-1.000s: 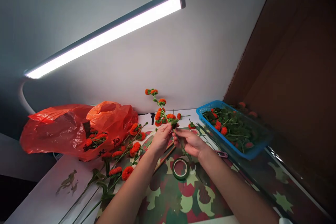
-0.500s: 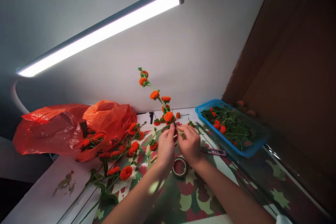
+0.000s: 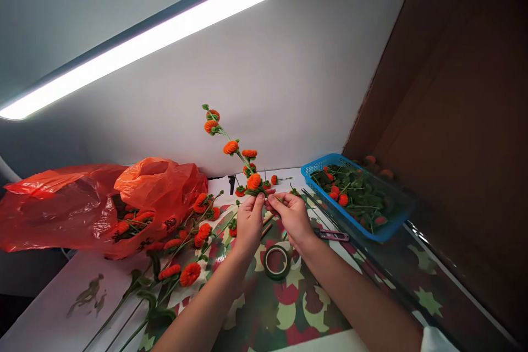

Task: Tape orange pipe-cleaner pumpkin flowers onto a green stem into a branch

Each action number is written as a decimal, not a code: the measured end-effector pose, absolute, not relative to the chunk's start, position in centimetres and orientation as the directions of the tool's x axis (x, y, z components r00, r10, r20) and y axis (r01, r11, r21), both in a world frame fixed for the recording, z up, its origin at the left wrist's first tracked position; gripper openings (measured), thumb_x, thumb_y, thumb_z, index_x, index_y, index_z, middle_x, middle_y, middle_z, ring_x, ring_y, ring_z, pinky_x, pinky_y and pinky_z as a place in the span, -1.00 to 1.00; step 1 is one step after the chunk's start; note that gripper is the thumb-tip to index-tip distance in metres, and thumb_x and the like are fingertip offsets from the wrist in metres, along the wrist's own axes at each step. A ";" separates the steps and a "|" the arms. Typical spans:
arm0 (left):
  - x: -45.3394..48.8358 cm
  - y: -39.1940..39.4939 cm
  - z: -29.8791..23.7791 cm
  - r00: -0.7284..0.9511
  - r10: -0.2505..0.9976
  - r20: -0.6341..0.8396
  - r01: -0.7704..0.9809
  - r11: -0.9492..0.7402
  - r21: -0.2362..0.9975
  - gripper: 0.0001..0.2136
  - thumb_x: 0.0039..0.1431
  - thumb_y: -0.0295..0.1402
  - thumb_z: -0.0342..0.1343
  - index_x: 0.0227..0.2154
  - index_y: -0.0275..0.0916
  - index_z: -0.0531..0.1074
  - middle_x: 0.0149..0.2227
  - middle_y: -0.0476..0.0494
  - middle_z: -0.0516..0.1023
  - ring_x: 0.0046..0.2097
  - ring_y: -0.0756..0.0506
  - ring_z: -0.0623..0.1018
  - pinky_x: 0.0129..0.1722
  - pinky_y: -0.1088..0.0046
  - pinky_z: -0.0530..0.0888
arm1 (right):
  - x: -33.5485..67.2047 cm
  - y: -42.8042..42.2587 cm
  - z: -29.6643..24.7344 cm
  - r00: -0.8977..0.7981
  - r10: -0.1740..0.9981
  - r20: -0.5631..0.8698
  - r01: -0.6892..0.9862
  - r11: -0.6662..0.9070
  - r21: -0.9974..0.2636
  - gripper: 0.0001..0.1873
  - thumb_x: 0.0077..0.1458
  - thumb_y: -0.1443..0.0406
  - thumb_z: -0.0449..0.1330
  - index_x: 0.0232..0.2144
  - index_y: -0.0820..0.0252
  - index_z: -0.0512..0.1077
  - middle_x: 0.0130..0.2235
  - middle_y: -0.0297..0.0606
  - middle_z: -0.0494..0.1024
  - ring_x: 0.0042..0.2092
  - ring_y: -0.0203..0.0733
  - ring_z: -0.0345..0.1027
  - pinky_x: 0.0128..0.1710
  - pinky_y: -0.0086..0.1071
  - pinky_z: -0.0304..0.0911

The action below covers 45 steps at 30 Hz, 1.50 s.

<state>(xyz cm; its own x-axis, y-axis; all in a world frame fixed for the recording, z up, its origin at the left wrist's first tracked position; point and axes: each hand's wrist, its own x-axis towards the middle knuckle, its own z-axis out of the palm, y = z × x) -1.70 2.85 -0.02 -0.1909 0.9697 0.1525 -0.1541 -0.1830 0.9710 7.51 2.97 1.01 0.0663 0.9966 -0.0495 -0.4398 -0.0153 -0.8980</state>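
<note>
A tall artificial flower stem [image 3: 237, 148] with fuzzy orange blooms and small green tips leans up to the left above the table. My left hand [image 3: 251, 223] is closed around its lower end, thumb on top, beside a green fuzzy leaf [image 3: 254, 192]. My right hand [image 3: 293, 219] pinches close to the same spot, its fingertips almost meeting the left thumb. What lies between the right fingertips is too small to make out. Below the hands, a roll of dark green tape [image 3: 267, 270] lies flat on the camouflage-patterned table cover [image 3: 286, 316].
Finished-looking orange flower stems [image 3: 190, 274] lie at left, beside a red plastic bag [image 3: 61, 209] holding more blooms. At right stand a blue basket [image 3: 307, 176] of leaves and flowers, pink-handled snips [image 3: 333, 235] and long dark rods [image 3: 371, 269]. A bright lamp [image 3: 144, 38] hangs overhead.
The view has shifted slightly, so most things sit further left. My right fingers have turned inward at the stem's base, and the tape roll shows more fully.
</note>
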 end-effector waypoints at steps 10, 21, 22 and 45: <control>-1.5 3.3 -1.1 -0.092 0.987 0.129 -0.297 -0.151 0.943 -0.78 -0.02 -0.25 0.20 -0.34 -0.27 0.54 -0.33 -0.11 0.57 -0.27 -0.05 0.49 -0.20 0.45 0.39 | 7.2 3.0 1.0 0.113 0.989 -0.097 -0.545 -0.020 -0.838 -0.75 -0.30 0.19 0.34 -0.58 0.26 0.45 -0.56 -0.33 0.45 -0.49 -0.34 0.28 -0.39 -0.40 0.23; -1.8 2.6 0.3 -0.087 0.969 0.232 -0.017 -0.234 0.972 -0.78 0.04 -0.20 0.13 -0.44 -0.28 0.52 -0.43 -0.10 0.53 -0.33 -0.07 0.45 -0.25 0.44 0.37 | 7.1 2.8 1.5 0.135 0.985 -0.106 -0.575 -0.009 -0.818 -0.78 -0.37 0.22 0.35 -0.64 0.23 0.43 -0.57 -0.35 0.44 -0.47 -0.33 0.26 -0.37 -0.41 0.21; -1.8 2.7 0.2 -0.090 0.975 0.205 -0.061 -0.210 0.976 -0.77 0.03 -0.19 0.13 -0.45 -0.28 0.51 -0.45 -0.09 0.51 -0.35 -0.06 0.45 -0.28 0.45 0.36 | 7.0 2.8 1.4 0.125 0.987 -0.100 -0.559 -0.013 -0.829 -0.78 -0.35 0.21 0.34 -0.63 0.23 0.44 -0.57 -0.35 0.44 -0.47 -0.32 0.27 -0.37 -0.41 0.22; -2.6 2.7 0.9 -0.269 0.905 0.328 0.147 -0.298 0.943 -0.73 0.13 -0.16 0.03 -0.41 -0.25 0.51 -0.45 -0.08 0.51 -0.37 -0.05 0.43 -0.34 0.50 0.31 | 19.5 4.4 6.7 -0.387 0.921 0.042 0.367 0.196 -0.909 -0.70 -0.17 0.21 0.31 -0.30 0.16 0.55 -0.36 -0.25 0.58 -0.38 -0.19 0.42 -0.36 -0.37 0.28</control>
